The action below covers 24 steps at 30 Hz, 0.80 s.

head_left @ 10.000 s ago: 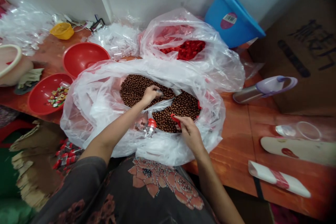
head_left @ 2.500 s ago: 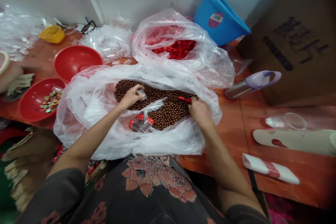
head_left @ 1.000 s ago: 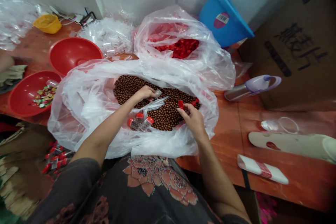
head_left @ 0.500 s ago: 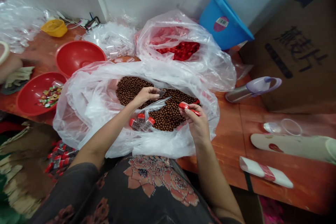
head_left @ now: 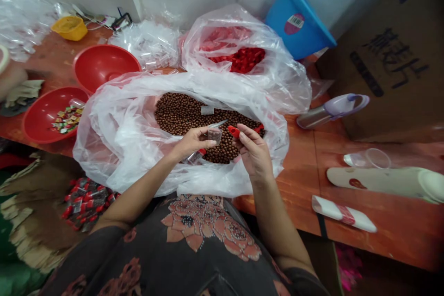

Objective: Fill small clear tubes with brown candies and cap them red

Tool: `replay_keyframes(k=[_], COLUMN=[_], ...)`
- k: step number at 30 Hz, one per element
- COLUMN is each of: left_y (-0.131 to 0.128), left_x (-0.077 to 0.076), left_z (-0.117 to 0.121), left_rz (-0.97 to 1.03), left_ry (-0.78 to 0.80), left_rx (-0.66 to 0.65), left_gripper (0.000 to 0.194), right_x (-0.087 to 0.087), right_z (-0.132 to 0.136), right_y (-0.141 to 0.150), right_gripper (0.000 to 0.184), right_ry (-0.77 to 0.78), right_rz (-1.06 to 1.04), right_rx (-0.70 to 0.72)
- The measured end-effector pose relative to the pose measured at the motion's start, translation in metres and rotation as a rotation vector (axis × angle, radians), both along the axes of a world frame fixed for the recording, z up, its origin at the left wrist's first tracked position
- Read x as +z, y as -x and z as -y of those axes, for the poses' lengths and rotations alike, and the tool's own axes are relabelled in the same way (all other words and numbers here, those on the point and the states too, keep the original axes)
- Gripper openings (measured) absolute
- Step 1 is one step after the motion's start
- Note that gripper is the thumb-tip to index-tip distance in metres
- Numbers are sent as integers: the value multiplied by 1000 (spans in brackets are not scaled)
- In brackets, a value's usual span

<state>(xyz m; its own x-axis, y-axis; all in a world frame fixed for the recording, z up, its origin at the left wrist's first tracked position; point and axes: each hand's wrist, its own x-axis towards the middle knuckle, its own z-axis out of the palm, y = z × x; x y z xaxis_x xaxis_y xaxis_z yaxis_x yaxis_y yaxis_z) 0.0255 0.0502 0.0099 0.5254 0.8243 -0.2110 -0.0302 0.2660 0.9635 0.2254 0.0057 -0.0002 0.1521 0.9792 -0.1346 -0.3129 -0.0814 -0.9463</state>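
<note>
My left hand [head_left: 193,142] is closed on a small clear plastic container [head_left: 214,136], whose contents I cannot make out. Facing it a short distance away, my right hand [head_left: 255,151] pinches a red cap [head_left: 233,131]. Both hands are over a heap of shiny brown balls [head_left: 180,113] inside a white plastic bag [head_left: 118,115]. Another clear container [head_left: 207,110] lies on the balls. Partly hidden below my left hand is a clear container with a red cap [head_left: 194,159]. Something red [head_left: 258,128] rests behind my right fingers.
A clear bag of red caps [head_left: 247,59] and a pile of clear containers [head_left: 149,46] are behind. Red bowls [head_left: 104,62] stand left, a blue bucket [head_left: 294,18] back right. A flask [head_left: 328,112] is right; capped containers [head_left: 86,203] lie lower left.
My left hand has moved down and toward my right, holding the container upright. My right hand has turned the red cap toward it. The capped containers in the bag are now mostly covered.
</note>
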Motion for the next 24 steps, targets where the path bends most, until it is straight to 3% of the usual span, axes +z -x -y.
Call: replay_keyframes(k=[6, 12, 18, 24], left_y=[1, 3, 1, -3], left_x=[4, 0, -8, -5], left_z=[10, 15, 16, 13], left_rz=[-83, 49, 130, 137], left_ry=[-63, 78, 198, 297], left_rx=[-53, -76, -54, -79], left_gripper=[42, 43, 43, 38], right_x=[6, 14, 17, 18], right_z=[2, 2, -2, -12], right_y=[5, 7, 2, -3], right_gripper=[26, 27, 27, 27], right_ry=[-16, -58, -133, -210], right_rz=[206, 460, 654, 864], right_rx=[103, 219, 205, 300])
